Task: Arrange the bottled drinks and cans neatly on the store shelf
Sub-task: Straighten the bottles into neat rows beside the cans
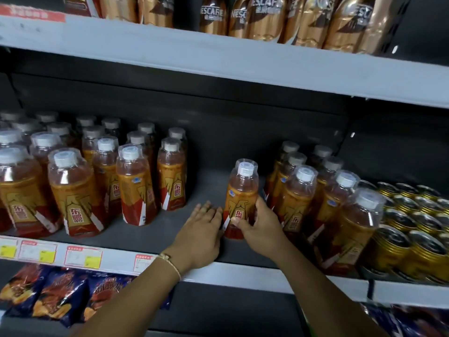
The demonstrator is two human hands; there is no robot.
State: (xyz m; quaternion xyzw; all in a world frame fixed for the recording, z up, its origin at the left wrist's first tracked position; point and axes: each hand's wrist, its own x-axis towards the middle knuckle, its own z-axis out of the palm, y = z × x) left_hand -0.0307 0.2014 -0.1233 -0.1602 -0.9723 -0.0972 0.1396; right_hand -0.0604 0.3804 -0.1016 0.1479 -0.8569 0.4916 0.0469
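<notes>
One orange bottled drink (pixel 240 195) with a white cap stands upright alone in the gap at the middle of the dark shelf (pixel 209 190). My right hand (pixel 260 227) grips its lower body from the right, thumb across the label. My left hand (pixel 201 234) lies flat on the shelf with straight fingers, its fingertips touching the bottle's left side near the base. Several matching bottles (pixel 131 186) stand in rows on the left, and another group of bottles (pixel 315 205) stands on the right. Gold cans (pixel 413 229) fill the far right end.
Brown coffee bottles (pixel 267 18) line the upper shelf (pixel 218 59) overhead. Price tags (pixel 82 256) run along the shelf's front edge. Blue snack bags (pixel 60 293) lie on the lower shelf. Bare shelf shows between the two bottle groups.
</notes>
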